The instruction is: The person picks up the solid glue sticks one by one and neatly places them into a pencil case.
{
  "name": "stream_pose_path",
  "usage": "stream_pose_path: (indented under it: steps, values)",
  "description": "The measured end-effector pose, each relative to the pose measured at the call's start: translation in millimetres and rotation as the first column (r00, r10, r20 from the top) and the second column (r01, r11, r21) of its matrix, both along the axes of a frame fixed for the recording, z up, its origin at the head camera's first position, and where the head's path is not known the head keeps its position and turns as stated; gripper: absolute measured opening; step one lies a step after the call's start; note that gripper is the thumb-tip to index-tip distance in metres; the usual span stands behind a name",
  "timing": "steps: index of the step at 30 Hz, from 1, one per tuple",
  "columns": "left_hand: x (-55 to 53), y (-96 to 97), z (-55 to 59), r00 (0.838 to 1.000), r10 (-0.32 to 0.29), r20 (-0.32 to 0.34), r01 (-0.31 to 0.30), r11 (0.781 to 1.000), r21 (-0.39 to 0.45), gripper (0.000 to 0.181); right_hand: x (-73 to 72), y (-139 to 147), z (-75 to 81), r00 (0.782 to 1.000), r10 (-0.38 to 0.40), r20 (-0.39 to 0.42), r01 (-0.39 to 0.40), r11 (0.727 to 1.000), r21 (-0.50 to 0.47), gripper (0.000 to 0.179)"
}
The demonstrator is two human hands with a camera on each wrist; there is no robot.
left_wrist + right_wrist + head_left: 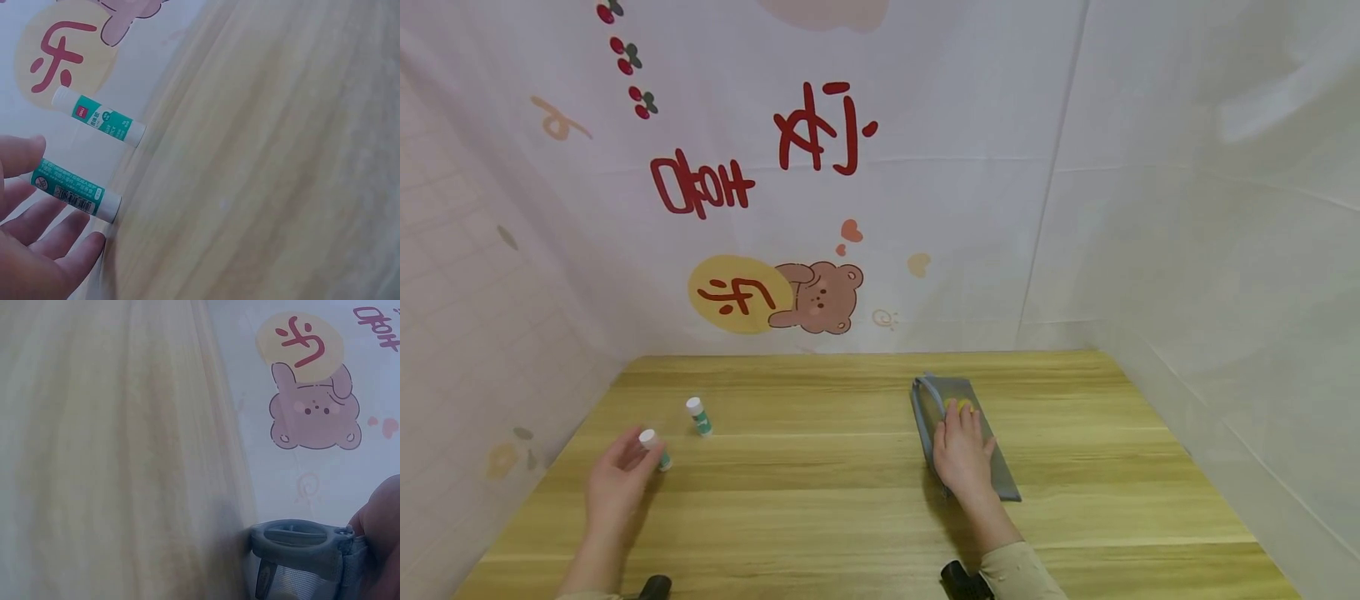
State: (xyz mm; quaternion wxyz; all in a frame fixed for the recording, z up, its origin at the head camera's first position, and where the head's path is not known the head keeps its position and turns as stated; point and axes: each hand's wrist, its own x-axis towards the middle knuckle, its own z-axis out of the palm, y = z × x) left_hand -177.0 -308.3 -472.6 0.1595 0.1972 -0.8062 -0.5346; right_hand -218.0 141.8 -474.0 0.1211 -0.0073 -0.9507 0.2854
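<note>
On the left of the table, my left hand (617, 479) pinches a glue stick (70, 187) near its white cap, thumb on one side and fingers on the other. This green-and-white stick stands upright, its base right at the tabletop in the left wrist view. A second glue stick (698, 417) stands upright just beyond it, to the right. My right hand (962, 454) rests with fairly straight fingers on a grey zippered pouch (1004, 482). A yellow patch (962, 405) shows at its fingertips. In the right wrist view, the pouch's zippered end (297, 550) appears beside the hand.
The wooden table (805, 492) runs back to a white printed curtain (955, 250) with a bear and red characters. Curtain also hangs along both sides. Black wrist devices (964, 581) show at the bottom edge of the head view.
</note>
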Motion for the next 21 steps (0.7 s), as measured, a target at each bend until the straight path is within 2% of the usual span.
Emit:
stream_pose_path:
  steps: [11, 18, 21]
  values:
    - [-0.2, 2.2, -2.6, 0.999, 0.034, -0.007, -0.035, 0.996, -0.079, 0.044, 2.3, -0.5, 1.0, 1.0, 0.005, 0.003, -0.005, 1.0, -0.011, 0.049]
    - [0.0, 5.0, -1.5, 1.0, 0.009, 0.026, -0.006, 0.995, -0.1, 0.044, 1.7, -0.1, 0.7, 1.0, 0.01, 0.004, -0.01, 1.0, -0.016, 0.049]
    - [0.9, 9.0, -0.5, 0.999, 0.004, 0.037, 0.001, 0.989, -0.147, 0.042, 1.2, 0.0, 0.1, 1.0, 0.011, 0.002, -0.01, 1.0, -0.013, 0.049]
